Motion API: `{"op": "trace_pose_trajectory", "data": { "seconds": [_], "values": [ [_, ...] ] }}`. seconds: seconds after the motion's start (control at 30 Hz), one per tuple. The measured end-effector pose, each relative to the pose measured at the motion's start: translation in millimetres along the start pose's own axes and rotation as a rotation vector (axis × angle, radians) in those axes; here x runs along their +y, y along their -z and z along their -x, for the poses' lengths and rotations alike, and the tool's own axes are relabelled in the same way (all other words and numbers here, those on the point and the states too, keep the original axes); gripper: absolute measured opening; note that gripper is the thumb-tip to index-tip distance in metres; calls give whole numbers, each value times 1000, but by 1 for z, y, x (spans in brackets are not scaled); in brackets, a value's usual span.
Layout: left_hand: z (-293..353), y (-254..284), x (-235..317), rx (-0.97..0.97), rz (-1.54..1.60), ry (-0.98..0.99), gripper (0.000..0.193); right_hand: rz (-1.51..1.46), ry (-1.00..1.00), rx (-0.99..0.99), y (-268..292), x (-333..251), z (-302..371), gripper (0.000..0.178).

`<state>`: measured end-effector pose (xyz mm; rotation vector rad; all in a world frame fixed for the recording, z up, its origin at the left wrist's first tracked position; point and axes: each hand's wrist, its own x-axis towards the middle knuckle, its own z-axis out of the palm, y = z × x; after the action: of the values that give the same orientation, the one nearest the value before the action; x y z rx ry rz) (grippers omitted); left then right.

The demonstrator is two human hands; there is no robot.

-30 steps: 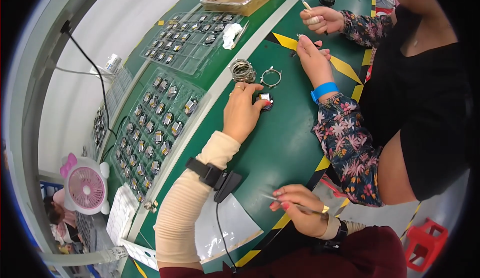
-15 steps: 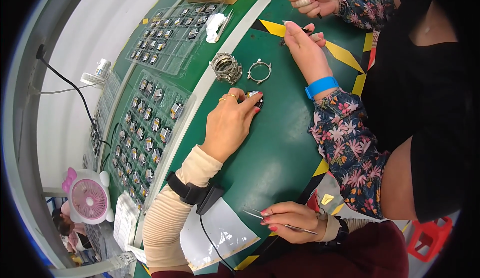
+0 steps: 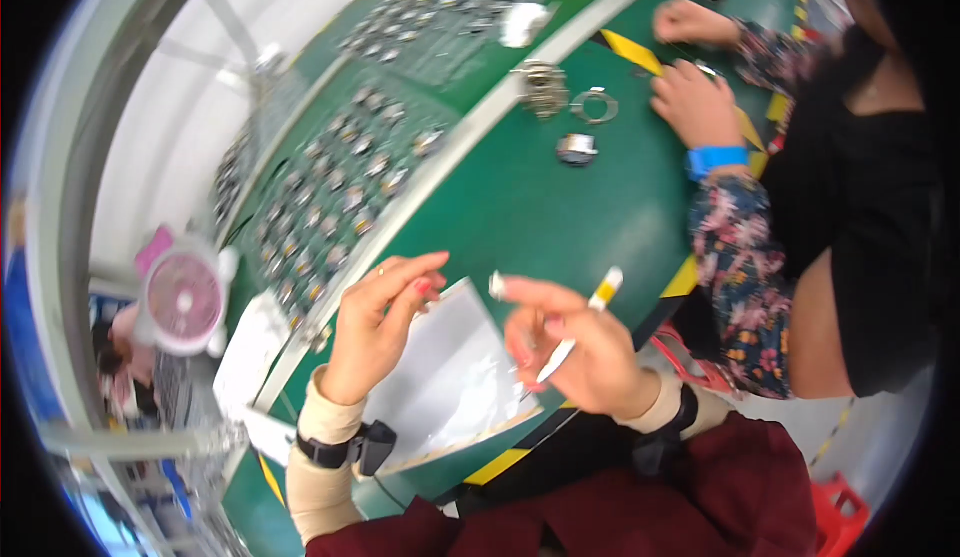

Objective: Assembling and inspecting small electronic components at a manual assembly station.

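My left hand (image 3: 378, 325) is above the left edge of a white sheet (image 3: 450, 377), fingers stretched out, with nothing visible in them. To its right, my right hand (image 3: 590, 352) is closed around a slim white pen-like tool (image 3: 558, 359) with a yellow band; blur hides its exact kind. A small white patch shows at the right index fingertip. Farther off on the green table (image 3: 520, 217) lies a small round dark module with a silvery top (image 3: 577, 149), apart from both hands. Behind it are a metal watch case ring (image 3: 597, 107) and a stack of similar rings (image 3: 543, 90).
Clear trays (image 3: 345, 192) of small modules line the left behind a pale rail (image 3: 470, 132). A white cloth (image 3: 523, 24) lies near the far tray. A pink and white fan (image 3: 185, 297) stands at left. At right, a co-worker's hands (image 3: 698, 107) rest over the table.
My left hand has let go of the module and drawn back towards me. My right hand has risen over the sheet; earlier it held metal tweezers. The whole view has shifted.
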<state>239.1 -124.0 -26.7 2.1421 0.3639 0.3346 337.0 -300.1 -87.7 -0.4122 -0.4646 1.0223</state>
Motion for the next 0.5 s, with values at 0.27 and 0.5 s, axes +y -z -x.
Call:
{"op": "trace_pose_trajectory", "data": {
  "seconds": [0.27, 0.5],
  "values": [
    [71, 48, 1, 529, -326, -301, 26, -144, -559, -262, -46, 40, -77, 46],
    [117, 67, -9, 722, -374, -302, 30, 152, -454, -381, -89, 85, -90, 47]
  ]
}}
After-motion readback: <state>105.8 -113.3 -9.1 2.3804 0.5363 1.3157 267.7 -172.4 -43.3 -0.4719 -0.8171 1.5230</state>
